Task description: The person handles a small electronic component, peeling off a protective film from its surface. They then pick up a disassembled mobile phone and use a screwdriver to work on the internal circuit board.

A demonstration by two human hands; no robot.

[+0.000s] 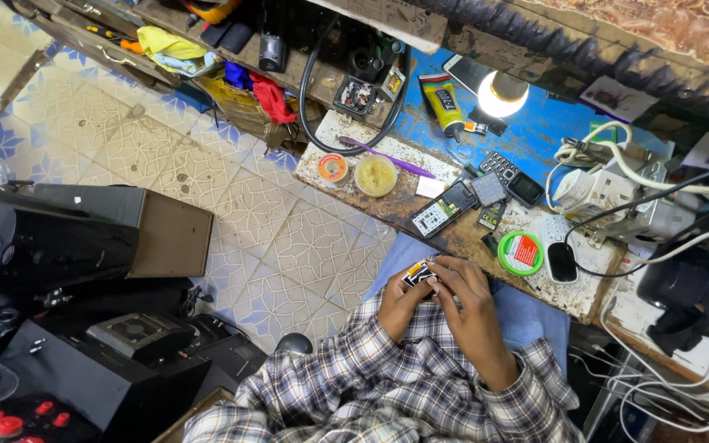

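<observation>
My left hand [400, 303] and my right hand [468, 297] meet over my lap, just in front of the workbench edge. Together they hold a small dark electronic part [420, 273] with white and metal patches, pinched between the fingertips of both hands. Plaid shirt sleeves cover both forearms. On the bench [354, 193] just beyond lie an opened phone body [442, 209], a small keypad phone [510, 176] and a loose grey square part [488, 189].
The worn blue bench also carries a green-rimmed round tin [521, 253], a yellow paste pot [375, 175], a tape roll [332, 167], a purple toothbrush [387, 157], a glue tube [445, 102], a lit lamp [502, 94] and white cables [617, 168]. Black speaker boxes [92, 238] stand on the tiled floor at left.
</observation>
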